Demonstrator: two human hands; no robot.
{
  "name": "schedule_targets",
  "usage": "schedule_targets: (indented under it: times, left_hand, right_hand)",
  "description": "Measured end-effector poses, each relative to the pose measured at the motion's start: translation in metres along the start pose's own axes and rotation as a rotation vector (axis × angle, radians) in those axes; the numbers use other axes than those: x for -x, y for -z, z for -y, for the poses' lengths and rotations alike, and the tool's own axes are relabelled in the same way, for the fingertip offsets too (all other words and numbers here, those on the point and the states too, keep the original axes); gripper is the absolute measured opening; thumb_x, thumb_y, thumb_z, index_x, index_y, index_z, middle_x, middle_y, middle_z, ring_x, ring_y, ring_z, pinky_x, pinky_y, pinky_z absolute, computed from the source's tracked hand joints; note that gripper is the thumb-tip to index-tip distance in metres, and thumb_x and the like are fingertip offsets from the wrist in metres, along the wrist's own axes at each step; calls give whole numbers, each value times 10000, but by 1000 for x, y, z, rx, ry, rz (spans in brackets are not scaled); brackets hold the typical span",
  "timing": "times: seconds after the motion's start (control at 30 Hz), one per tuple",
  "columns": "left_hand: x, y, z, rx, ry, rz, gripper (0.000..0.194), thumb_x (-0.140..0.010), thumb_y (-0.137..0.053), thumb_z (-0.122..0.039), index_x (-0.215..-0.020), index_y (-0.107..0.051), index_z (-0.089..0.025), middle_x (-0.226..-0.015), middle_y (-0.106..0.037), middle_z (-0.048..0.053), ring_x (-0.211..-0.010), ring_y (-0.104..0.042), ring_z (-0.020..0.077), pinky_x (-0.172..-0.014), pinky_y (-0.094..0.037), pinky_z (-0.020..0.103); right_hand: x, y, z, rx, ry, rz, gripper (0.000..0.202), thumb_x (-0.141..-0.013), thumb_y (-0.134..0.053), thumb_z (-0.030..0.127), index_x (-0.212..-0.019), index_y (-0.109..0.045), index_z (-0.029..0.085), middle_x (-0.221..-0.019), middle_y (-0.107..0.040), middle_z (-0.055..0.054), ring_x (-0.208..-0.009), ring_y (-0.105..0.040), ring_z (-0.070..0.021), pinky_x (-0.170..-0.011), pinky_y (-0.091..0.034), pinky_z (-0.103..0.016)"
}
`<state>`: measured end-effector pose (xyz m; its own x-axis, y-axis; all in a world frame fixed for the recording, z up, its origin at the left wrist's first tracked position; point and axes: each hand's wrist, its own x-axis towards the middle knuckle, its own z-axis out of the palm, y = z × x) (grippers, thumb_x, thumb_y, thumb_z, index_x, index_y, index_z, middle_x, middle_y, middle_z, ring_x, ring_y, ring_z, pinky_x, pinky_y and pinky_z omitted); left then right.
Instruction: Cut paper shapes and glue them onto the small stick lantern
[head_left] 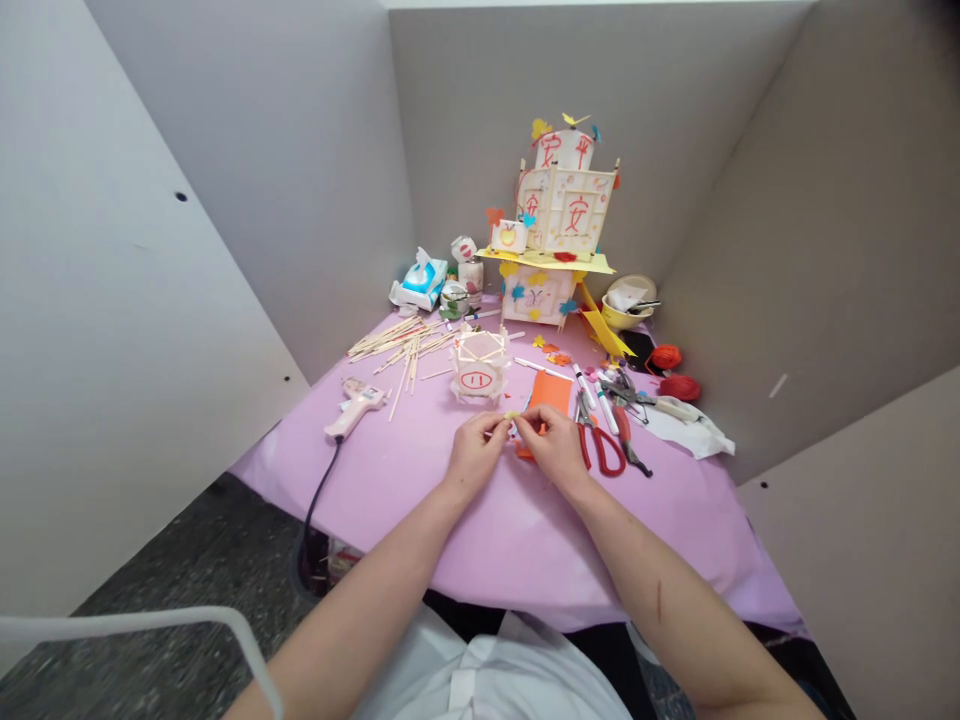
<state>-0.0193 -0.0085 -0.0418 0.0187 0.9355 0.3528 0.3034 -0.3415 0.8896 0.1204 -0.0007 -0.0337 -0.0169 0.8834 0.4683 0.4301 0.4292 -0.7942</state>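
Note:
Between the fingertips of both hands is a small yellow piece (511, 415), probably a paper cutout; its exact shape is too small to make out. My left hand (475, 452) pinches it from the left, and my right hand (555, 448) pinches it from the right, low over the table. Orange paper (551, 391) lies just beyond my right hand. Red-handled scissors (609, 455) rest close to its right side. Past my left hand stands a small white stick-framed lantern (478, 375) with a red drawing on its front.
A pink glue gun (355, 405) lies left, its cord hanging over the edge. Loose wooden sticks (409, 345) spread behind it. A tall decorated paper lantern tower (555, 230) stands at the back. Pliers (630, 440), markers (606, 405) and red yarn balls (679, 387) lie right.

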Motion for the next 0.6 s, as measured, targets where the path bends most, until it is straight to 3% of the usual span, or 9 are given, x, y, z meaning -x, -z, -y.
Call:
schedule_targets:
  times: [0.23, 0.33, 0.4, 0.5, 0.6]
  left_hand:
    - [1, 2, -1, -15, -29, -26, 263, -828, -481, -151, -1011, -670, -157, -952, -670, 66, -810, -635, 136, -695, -506, 243]
    - [-1, 17, 1, -61, -18, -118, 293, -828, -471, -156, -1066, -642, -167, -994, -663, 68, -835, -633, 142, -705, -507, 253]
    - [1, 38, 2, -169, -28, -214, 286, -831, -475, -182, -1070, -632, -175, -1011, -654, 70, -870, -624, 159, -724, -504, 270]
    - [8, 85, 6, -506, -35, -366, 307, -820, -494, -221, -1101, -607, -169, -1063, -626, 92, -1007, -576, 214, -872, -465, 350]
    - [13, 133, 12, -907, 182, -435, 478, -772, -562, -313, -1220, -542, -147, -1192, -540, 162, -1158, -466, 328, -958, -387, 477]
  right_hand:
    - [-1, 1, 2, -11, 34, -61, 147, -818, -580, 284, -724, -622, 179, -676, -597, 2, -633, -538, -140, -620, -413, -259]
    - [-2, 4, 3, -3, 87, -78, 135, -849, -554, 281, -768, -610, 187, -711, -586, 1, -674, -536, -145, -654, -411, -267]
    - [-2, 6, 4, -2, 126, -75, 124, -867, -534, 269, -795, -597, 191, -739, -575, -3, -704, -532, -150, -676, -409, -275]
    - [0, 6, 3, -10, 162, -56, 111, -888, -507, 253, -826, -577, 194, -769, -565, -11, -737, -527, -158, -695, -405, -285]
    - [2, 3, 2, -11, 188, -29, 104, -901, -490, 244, -843, -560, 195, -801, -563, -19, -763, -522, -165, -702, -399, -292]
